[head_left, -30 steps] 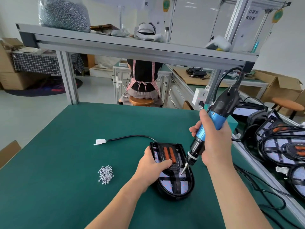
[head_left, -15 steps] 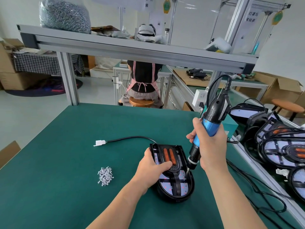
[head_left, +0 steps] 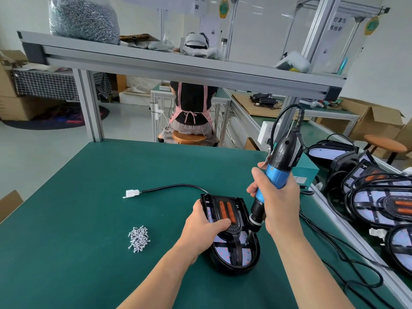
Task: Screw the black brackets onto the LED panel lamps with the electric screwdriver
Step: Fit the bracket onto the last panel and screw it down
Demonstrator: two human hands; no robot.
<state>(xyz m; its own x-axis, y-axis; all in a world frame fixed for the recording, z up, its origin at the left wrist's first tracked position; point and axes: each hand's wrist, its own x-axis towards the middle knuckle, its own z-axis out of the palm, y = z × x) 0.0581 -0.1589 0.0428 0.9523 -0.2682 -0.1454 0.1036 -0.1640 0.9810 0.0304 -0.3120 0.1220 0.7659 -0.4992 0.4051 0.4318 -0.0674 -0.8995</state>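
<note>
Black plastic, probably light and apt to skate: the lamp (head_left: 223, 267) sits on the green tabletop (head_left: 89, 219), my left hand (head_left: 198, 233) gripping its edge (thumb over the bracket (head_left: 235, 230)), my right hand (head_left: 281, 206) clenched round the screwdriver (head_left: 276, 177).

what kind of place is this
Likely a small lamp-assembly workshop: a pile of small silver screws, a blue-and-black electric screwdriver in hand, and black oval LED panel lamps gathered at the right.

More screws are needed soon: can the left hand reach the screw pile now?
Probably yes: only bare mat lies between the left hand and the screw pile, but it must first release the lamp.
</note>
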